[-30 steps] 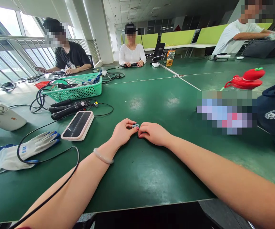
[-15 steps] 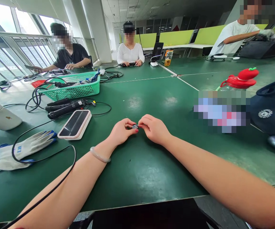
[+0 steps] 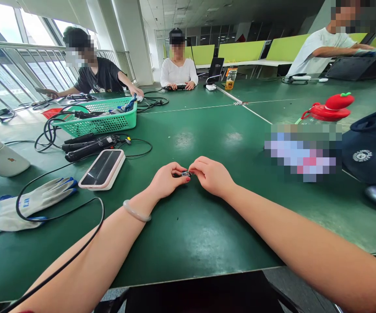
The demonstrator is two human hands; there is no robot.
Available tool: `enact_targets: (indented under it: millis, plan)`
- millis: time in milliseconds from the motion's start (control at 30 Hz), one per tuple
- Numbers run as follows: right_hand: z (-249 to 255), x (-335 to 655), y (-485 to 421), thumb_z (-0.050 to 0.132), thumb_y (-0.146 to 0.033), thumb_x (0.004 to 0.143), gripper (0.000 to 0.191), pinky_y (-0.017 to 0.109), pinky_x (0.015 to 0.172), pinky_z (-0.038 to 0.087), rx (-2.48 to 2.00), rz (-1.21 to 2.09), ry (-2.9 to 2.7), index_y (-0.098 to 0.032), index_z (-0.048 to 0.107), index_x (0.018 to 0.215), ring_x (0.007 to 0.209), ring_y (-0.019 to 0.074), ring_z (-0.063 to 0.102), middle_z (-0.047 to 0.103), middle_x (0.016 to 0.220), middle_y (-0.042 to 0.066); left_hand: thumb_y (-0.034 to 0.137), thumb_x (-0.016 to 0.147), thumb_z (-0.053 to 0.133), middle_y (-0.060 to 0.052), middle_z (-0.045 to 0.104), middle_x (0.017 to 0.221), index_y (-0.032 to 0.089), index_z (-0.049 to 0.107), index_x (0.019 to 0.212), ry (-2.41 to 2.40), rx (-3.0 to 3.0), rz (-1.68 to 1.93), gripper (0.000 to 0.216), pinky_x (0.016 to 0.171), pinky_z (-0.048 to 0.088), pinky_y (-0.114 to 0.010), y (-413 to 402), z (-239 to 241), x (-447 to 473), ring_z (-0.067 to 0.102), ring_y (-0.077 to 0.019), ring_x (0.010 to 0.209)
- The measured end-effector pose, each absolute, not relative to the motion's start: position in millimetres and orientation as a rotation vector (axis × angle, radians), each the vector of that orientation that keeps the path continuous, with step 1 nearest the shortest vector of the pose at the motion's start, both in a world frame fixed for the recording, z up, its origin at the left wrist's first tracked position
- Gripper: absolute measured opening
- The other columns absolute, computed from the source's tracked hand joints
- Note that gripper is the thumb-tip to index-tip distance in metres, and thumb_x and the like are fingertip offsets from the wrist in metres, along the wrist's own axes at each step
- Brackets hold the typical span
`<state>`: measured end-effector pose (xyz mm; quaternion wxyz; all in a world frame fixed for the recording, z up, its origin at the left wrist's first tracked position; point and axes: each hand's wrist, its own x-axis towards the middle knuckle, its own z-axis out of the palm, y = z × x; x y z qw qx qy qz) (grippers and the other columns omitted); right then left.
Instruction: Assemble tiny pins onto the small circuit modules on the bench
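Nearest in my remote view, a smooth, pale, ring-shaped bracelet sits on the left wrist, above the dark green, glossy tabletop with worn, whitish patches. The left hand pinches a small, dark, patterned piece between thumb and fingers, just over the table; its material is too small for me to tell. Compared with one second ago, the right hand is raised, and its bent fingertips now meet at the piece's end; whether they also grip it, I cannot tell. I judge this means both hands are now joined in one fine handling. To the left lie a grey-white knitted glove with blue fingertips and a flat phone in a pale pink, rounded case. Farther stands a mint-green basket of perforated plastic, where a co-worker's hand now reaches beside the far corner.
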<state>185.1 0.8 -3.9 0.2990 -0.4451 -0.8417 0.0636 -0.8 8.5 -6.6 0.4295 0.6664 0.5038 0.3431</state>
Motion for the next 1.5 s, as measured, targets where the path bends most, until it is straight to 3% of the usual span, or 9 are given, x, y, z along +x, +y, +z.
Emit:
enact_targets:
  millis: [267, 467, 933, 1167, 1500]
  plan:
    - [-8.9, 197.2, 11.2, 0.065, -0.028, 0.085, 0.012, 0.027, 0.069, 0.042, -1.526, 0.365, -2.206, -0.02, 0.067, 0.093, 0.082, 0.0163, 0.058, 0.064, 0.093, 0.003, 0.041, 0.067, 0.075, -0.007, 0.072, 0.085, 0.015, 0.059, 0.086, 1.149, 1.413, 0.986, 0.036, 0.086, 0.045, -0.034, 7.0, 0.2, -0.4, 0.065, -0.0173, 0.085]
    - [-7.0, 194.6, 10.6, 0.059, -0.024, 0.088, 0.014, 0.026, 0.065, 0.038, -1.547, 0.371, -2.302, -0.018, 0.065, 0.076, 0.077, 0.0154, 0.055, 0.062, 0.084, 0.003, 0.039, 0.065, 0.076, -0.005, 0.071, 0.082, 0.016, 0.061, 0.088, 1.22, 1.58, 0.903, 0.036, 0.076, 0.046, -0.032, 8.6, -9.6, -0.6, 0.063, -0.0165, 0.076]
    - [-4.4, 197.9, 6.9, 0.059, -0.032, 0.087, 0.018, 0.025, 0.061, 0.036, -1.429, 0.463, -2.342, -0.02, 0.067, 0.076, 0.07, 0.0133, 0.054, 0.063, 0.076, 0.001, 0.038, 0.065, 0.076, -0.005, 0.071, 0.083, 0.017, 0.063, 0.088, 1.247, 1.657, 0.86, 0.034, 0.075, 0.047, -0.032, 8.4, -9.1, -1.2, 0.065, -0.0177, 0.079]
    - [-3.9, 211.0, 9.1, 0.063, -0.021, 0.083, 0.003, 0.025, 0.066, 0.039, -1.521, 0.451, -2.276, -0.021, 0.066, 0.084, 0.074, 0.013, 0.055, 0.064, 0.081, -0.001, 0.036, 0.065, 0.076, -0.005, 0.071, 0.084, 0.018, 0.064, 0.088, 1.295, 1.723, 0.837, 0.032, 0.076, 0.047, -0.033, 7.2, -6.0, -1.1, 0.065, -0.019, 0.08]
    - [-2.5, 211.4, 8.8, 0.059, -0.019, 0.085, 0.014, 0.028, 0.068, 0.041, -1.606, 0.356, -2.296, -0.022, 0.071, 0.08, 0.081, 0.0167, 0.059, 0.067, 0.088, 0.002, 0.039, 0.065, 0.075, -0.005, 0.071, 0.088, 0.02, 0.066, 0.089, 1.314, 1.796, 0.786, 0.032, 0.079, 0.047, -0.034, 8.0, -9.9, -2.1, 0.065, -0.0201, 0.084]
